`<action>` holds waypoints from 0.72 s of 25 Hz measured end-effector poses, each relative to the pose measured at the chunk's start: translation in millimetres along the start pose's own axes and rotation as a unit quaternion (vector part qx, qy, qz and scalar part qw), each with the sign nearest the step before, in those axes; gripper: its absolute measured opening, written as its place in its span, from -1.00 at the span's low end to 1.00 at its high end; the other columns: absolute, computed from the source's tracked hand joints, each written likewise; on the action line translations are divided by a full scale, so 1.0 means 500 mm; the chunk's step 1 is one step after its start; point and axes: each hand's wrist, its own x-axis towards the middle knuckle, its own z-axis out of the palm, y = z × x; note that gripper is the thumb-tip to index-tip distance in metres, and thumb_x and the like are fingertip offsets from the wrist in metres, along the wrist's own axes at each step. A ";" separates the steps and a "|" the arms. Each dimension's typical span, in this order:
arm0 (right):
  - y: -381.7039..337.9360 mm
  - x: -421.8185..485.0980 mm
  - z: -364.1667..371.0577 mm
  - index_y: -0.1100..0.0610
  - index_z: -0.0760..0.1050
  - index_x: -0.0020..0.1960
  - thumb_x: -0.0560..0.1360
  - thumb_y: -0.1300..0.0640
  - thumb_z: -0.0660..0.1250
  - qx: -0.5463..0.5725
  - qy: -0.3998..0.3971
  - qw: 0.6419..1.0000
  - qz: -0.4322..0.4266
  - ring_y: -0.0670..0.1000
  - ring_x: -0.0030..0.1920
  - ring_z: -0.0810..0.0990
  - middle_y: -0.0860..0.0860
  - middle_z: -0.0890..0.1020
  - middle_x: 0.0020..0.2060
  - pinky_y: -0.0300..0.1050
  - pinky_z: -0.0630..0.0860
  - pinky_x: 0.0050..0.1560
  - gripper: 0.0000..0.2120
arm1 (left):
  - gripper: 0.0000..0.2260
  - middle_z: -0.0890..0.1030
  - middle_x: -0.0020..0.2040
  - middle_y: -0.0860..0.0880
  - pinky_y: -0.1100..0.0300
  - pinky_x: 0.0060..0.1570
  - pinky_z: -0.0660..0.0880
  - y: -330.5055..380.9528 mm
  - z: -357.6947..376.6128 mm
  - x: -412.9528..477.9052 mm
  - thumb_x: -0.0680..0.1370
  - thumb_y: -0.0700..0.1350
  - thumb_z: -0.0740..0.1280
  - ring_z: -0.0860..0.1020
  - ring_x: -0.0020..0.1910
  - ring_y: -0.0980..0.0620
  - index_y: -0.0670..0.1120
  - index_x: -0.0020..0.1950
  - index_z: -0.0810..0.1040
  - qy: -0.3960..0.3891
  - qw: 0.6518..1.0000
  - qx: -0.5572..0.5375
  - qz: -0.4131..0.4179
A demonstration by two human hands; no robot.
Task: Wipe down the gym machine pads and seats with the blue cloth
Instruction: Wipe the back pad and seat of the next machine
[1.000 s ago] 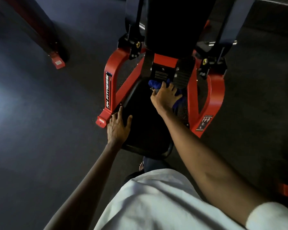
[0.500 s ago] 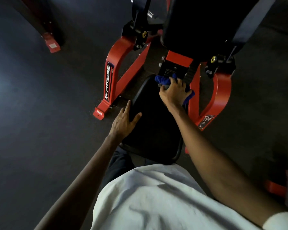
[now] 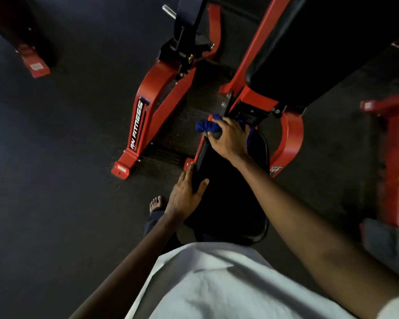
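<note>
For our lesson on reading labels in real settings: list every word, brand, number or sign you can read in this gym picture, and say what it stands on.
"RN FITNESS": black label running up the red frame leg left of the seat.
Foot of that leg, white sticker: too small to read.
Far-left machine's foot, pale sticker: blurred.
Right red frame, pictogram label: partly hidden, unreadable.

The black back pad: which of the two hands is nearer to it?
Right. The right hand, gripping the blue cloth, is just below the back pad; the left hand rests on the left edge of the seat, farther off.
</note>
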 end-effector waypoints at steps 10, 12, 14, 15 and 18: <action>-0.094 -0.012 0.009 -0.01 0.63 0.15 0.36 -0.25 0.40 -0.112 -0.061 0.986 -0.108 0.04 0.26 0.56 -0.07 0.65 0.13 0.25 0.22 0.35 -0.54 | -0.27 0.29 0.56 -0.19 -0.06 0.38 0.37 -0.043 -0.018 0.000 0.62 0.26 0.22 0.37 0.48 -0.23 0.01 0.67 0.00 -0.114 0.992 -0.060 -0.013; -0.078 0.040 -0.002 -0.04 0.59 0.24 0.40 -0.28 0.37 -0.099 -0.064 0.993 -0.021 0.04 0.33 0.51 -0.08 0.60 0.23 0.23 0.22 0.38 -0.50 | -0.26 0.30 0.54 -0.19 -0.07 0.36 0.39 -0.045 -0.023 -0.002 0.62 0.28 0.20 0.38 0.46 -0.23 0.01 0.67 -0.02 -0.124 0.991 -0.057 -0.005; -0.062 0.052 -0.003 -0.06 0.55 0.30 0.44 -0.25 0.34 -0.071 -0.037 0.995 0.060 0.05 0.35 0.49 -0.08 0.58 0.27 0.21 0.22 0.39 -0.51 | -0.26 0.31 0.52 -0.19 -0.10 0.34 0.41 -0.046 -0.028 -0.002 0.63 0.28 0.19 0.39 0.44 -0.24 0.00 0.67 -0.02 -0.127 0.991 -0.046 0.001; -0.062 0.035 0.004 -0.08 0.55 0.31 0.45 -0.24 0.33 -0.053 -0.015 0.995 0.085 0.04 0.35 0.48 -0.09 0.57 0.28 0.20 0.22 0.40 -0.52 | -0.27 0.31 0.52 -0.19 -0.12 0.33 0.42 -0.045 -0.028 -0.002 0.63 0.28 0.19 0.40 0.44 -0.25 0.00 0.67 -0.02 -0.127 0.991 -0.039 0.002; -0.056 -0.093 0.016 -0.15 0.53 0.34 0.45 -0.21 0.33 -0.013 0.071 0.994 0.083 0.01 0.32 0.49 -0.10 0.56 0.29 0.18 0.25 0.40 -0.52 | -0.27 0.28 0.53 -0.21 -0.16 0.31 0.45 -0.040 -0.030 -0.001 0.63 0.27 0.20 0.40 0.43 -0.30 -0.02 0.66 -0.02 -0.129 0.991 -0.035 -0.002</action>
